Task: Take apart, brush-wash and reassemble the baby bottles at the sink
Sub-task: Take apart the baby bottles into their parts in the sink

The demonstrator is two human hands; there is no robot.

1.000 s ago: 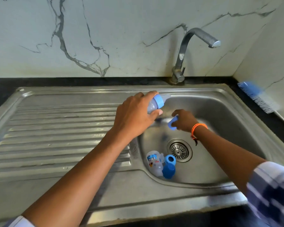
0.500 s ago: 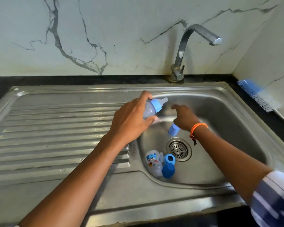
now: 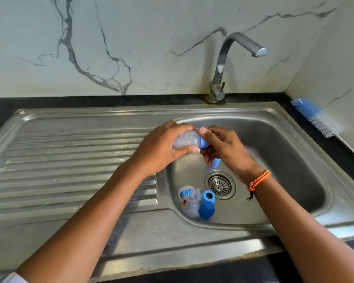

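**Both hands on one bottle over the sink**

Nearest, two bare forearms reach in from the lower corners, an orange cord bracelet (image 3: 259,180) tied at the right wrist. In the basin's near left corner a second clear bottle (image 3: 188,201) with a printed label lies on its side, a blue ring (image 3: 208,196) and a blue cap (image 3: 206,210) touching it, all just beside the drain (image 3: 220,185).

Above the basin's left edge the left hand (image 3: 157,154) wraps the clear bottle (image 3: 185,139), held sideways with its neck pointing right, thumb underneath and fingers curled over the top. The right hand (image 3: 225,149) meets it there, thumb and fingers pinching the blue collar (image 3: 204,143) at the neck. Below that hand a small blue piece (image 3: 214,163) shows, blurred; whether it rests on the basin floor I cannot tell.

The steel sink (image 3: 294,160) has a ribbed drainboard (image 3: 70,160) on the left. Farther back stands the tap (image 3: 223,64), a blue-and-white brush (image 3: 313,117) lying on the dark table by the right wall, and veined marble behind.
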